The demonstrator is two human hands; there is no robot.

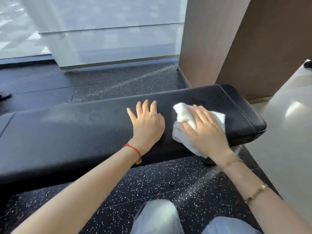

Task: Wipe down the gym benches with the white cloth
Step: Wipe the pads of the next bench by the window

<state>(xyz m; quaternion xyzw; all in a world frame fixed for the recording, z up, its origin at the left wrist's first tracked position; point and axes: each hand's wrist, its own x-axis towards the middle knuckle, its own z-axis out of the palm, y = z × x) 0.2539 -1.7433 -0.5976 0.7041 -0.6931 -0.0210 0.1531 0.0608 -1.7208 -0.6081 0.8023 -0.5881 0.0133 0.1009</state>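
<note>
A long black padded gym bench (70, 132) runs across the view from the left edge to a rounded end at the right. My right hand (206, 132) presses a crumpled white cloth (184, 114) flat on the bench top near its right end, fingers spread over the cloth. Just to the left of the cloth, my left hand (146, 122) rests palm down on the padding, fingers apart and holding nothing. A red string circles my left wrist and a thin gold bracelet my right.
Black speckled rubber flooring (168, 183) lies in front of and behind the bench. A brown wall panel (211, 39) stands behind the bench's right end. A pale rounded object (287, 132) sits close at the right. Frosted glass (109, 31) fills the back. My knees (160, 217) are at the bottom.
</note>
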